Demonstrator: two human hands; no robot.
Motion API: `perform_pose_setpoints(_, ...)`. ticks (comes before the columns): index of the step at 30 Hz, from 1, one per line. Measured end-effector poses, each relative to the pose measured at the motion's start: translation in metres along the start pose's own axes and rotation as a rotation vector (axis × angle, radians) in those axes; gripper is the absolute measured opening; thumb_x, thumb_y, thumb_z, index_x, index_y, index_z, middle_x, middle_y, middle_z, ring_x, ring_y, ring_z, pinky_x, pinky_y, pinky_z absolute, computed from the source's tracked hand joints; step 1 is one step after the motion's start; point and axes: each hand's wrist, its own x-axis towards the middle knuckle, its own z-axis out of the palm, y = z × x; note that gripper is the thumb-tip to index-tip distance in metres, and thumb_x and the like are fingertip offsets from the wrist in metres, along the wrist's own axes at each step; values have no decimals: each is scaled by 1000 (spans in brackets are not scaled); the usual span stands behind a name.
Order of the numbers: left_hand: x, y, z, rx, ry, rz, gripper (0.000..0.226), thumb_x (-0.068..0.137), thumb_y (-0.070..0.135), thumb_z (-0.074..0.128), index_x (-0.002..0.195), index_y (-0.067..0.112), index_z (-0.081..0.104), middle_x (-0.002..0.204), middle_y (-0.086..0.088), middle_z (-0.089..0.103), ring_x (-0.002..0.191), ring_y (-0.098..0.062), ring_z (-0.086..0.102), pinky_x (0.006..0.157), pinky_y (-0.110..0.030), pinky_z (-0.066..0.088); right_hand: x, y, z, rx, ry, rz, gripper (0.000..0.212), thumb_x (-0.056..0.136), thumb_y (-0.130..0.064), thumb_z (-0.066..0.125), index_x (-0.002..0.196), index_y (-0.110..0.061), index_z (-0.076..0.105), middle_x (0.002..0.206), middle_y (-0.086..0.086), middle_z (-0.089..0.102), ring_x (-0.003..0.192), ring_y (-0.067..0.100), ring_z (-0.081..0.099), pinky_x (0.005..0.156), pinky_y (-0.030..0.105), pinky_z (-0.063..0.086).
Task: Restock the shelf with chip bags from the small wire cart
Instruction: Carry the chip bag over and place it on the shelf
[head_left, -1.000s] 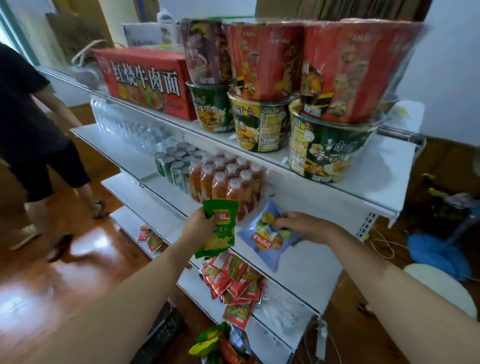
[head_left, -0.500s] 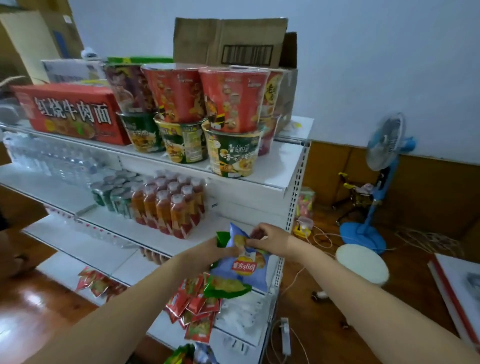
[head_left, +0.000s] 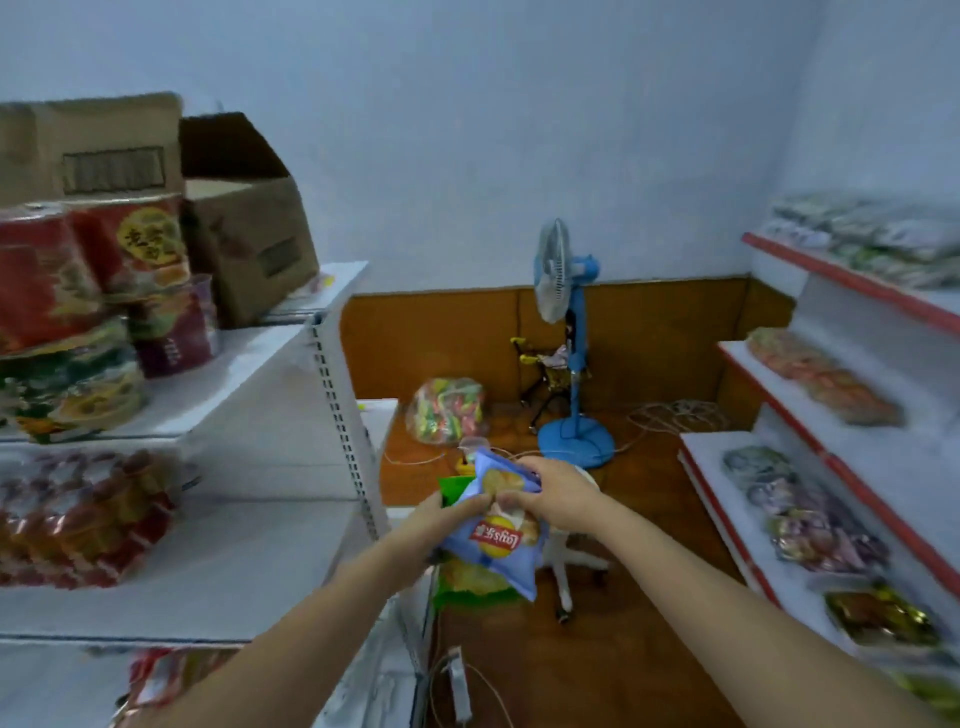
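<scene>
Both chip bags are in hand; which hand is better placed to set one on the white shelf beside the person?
Probably the left hand: it is next to the white shelf, pinching the blue bag with the green bag behind. The right hand is farther away.

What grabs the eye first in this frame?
Dead centre, both hands, left hand and right hand, pinch an upside-down blue chip bag, with a green bag tucked behind it. Beyond them a blue fan stands on the wooden floor against the far wall. At upper left, red noodle bowls are stacked on the white shelf beside an open cardboard box.
</scene>
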Motion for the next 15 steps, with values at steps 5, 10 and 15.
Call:
perform_pose_setpoints(5,54,33,142,-178,-132,-45,116,50,58,89,137,-7,47,83,-16,76,78,-17,74,71,-30,59,-75,107,-76,263,332,233,20,89,-40,66,80,-29,53,79,-6,58,74,11,57,61,27,45)
perform_pose_setpoints(10,68,57,270,-259,-300,-34,37,92,29,62,125,11,60,114,-16,72,100,-33,70,74,-41,60,-139,183,-120,507,725,447,24,90,-43,63,82,-21,57,76,-1,60,76,17,61,71,39,50)
perform_pose_setpoints(15,102,60,362,-95,-397,63,56,77,26,78,127,12,57,109,-10,74,92,-29,74,75,-41,61,-165,238,-147,627,959,659,61,88,-55,59,128,-9,55,124,9,63,114,29,60,94,39,51)
